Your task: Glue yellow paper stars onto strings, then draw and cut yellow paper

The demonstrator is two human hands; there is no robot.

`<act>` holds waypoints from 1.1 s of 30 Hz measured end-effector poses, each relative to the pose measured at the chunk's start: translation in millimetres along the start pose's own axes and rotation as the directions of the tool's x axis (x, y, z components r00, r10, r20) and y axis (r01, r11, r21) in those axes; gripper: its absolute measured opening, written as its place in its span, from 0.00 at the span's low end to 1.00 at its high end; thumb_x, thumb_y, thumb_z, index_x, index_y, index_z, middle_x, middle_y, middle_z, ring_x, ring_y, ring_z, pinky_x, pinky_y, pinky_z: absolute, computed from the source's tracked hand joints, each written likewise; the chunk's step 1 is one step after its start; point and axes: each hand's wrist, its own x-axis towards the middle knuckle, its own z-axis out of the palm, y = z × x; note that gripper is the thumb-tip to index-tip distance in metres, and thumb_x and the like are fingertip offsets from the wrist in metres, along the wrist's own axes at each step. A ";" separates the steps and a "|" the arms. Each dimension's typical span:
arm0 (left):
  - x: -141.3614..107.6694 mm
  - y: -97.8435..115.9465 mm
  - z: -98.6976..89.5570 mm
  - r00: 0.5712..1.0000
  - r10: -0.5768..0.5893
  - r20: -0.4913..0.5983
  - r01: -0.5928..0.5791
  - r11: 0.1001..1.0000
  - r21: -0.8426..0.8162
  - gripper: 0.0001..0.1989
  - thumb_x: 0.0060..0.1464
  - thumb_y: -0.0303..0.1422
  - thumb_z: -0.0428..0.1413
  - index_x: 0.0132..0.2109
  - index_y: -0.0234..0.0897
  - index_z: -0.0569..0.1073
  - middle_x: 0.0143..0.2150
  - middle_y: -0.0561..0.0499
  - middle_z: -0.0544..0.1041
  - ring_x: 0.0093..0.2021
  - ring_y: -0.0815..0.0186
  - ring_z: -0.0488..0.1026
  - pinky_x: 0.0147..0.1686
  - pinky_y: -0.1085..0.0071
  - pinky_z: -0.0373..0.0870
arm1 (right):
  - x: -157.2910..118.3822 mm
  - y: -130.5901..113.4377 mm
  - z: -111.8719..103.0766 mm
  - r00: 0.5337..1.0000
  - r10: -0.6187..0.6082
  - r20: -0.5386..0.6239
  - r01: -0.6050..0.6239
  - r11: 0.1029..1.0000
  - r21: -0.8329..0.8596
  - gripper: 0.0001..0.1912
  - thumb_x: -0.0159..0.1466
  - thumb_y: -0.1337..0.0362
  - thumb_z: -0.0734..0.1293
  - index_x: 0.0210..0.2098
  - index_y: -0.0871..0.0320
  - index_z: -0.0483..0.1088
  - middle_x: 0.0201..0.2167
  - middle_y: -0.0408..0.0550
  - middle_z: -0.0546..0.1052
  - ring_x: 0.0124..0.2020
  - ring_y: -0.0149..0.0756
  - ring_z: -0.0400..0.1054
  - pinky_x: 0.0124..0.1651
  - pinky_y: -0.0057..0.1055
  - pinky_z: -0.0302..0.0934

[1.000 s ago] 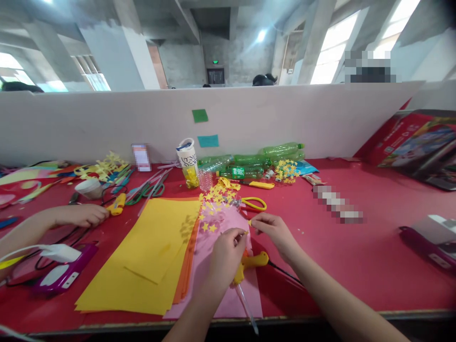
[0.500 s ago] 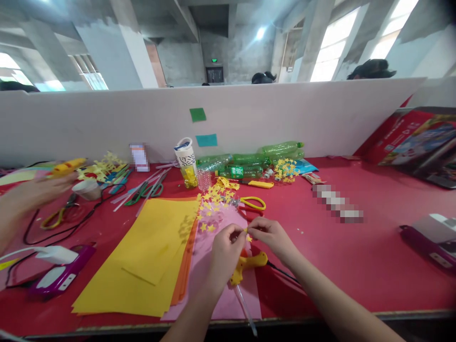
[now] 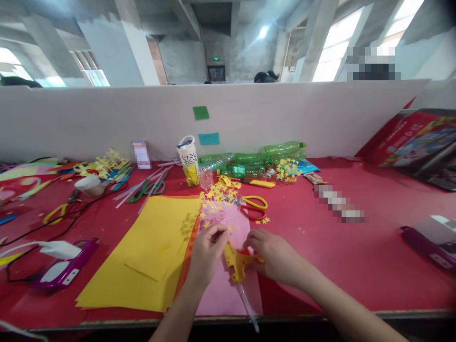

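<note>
The right hand [image 3: 276, 259] hides the glue gun's [image 3: 238, 267] handle; its grip I cannot tell. The gun sits over pink paper [image 3: 213, 299], long axis running away and slightly left. The left hand [image 3: 208, 244] pinches a barely discernible star [image 3: 229, 230].

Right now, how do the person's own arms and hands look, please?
The left hand and the right hand wear no gloves. Both forearms are bare to the picture's edge, with no sleeve, watch or bracelet showing. Whether rings are worn, I cannot tell.
</note>
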 end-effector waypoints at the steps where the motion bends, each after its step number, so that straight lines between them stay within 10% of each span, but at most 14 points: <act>1: 0.2 1.1 -4.5 1.000 -0.001 -0.015 0.001 1.000 0.004 0.09 0.51 0.38 0.55 0.29 0.36 0.72 0.24 0.55 0.68 0.22 0.72 0.59 0.23 0.75 0.57 | -3.3 -3.3 2.7 0.998 -0.032 0.050 0.039 0.990 -0.134 0.17 0.54 0.71 0.65 0.43 0.56 0.71 0.40 0.50 0.73 0.40 0.40 0.65 0.38 0.31 0.57; 11: 0.1 5.8 -18.1 0.995 0.049 -0.085 -0.048 0.999 0.011 0.09 0.52 0.37 0.55 0.29 0.36 0.71 0.25 0.55 0.68 0.23 0.72 0.60 0.23 0.76 0.59 | 7.3 -13.3 30.3 0.987 -0.085 0.134 0.138 0.873 -0.468 0.17 0.55 0.72 0.63 0.45 0.61 0.68 0.38 0.53 0.72 0.38 0.43 0.65 0.36 0.36 0.54; 22: 0.0 6.2 -38.5 0.984 0.059 -0.169 -0.058 0.998 0.011 0.09 0.52 0.37 0.56 0.30 0.36 0.71 0.23 0.56 0.68 0.22 0.72 0.60 0.22 0.76 0.57 | -1.0 -10.9 -33.1 0.993 0.010 -0.115 0.023 0.959 0.282 0.06 0.62 0.60 0.63 0.35 0.56 0.68 0.34 0.47 0.73 0.33 0.37 0.67 0.36 0.30 0.60; 33: 1.2 6.0 -27.4 0.987 0.094 -0.127 -0.091 0.995 0.027 0.08 0.54 0.34 0.53 0.28 0.37 0.70 0.23 0.57 0.66 0.22 0.73 0.59 0.24 0.77 0.57 | 5.2 -19.1 -15.0 0.985 0.113 -0.127 -0.011 0.790 0.612 0.14 0.63 0.55 0.64 0.43 0.56 0.73 0.35 0.48 0.76 0.39 0.41 0.71 0.40 0.32 0.66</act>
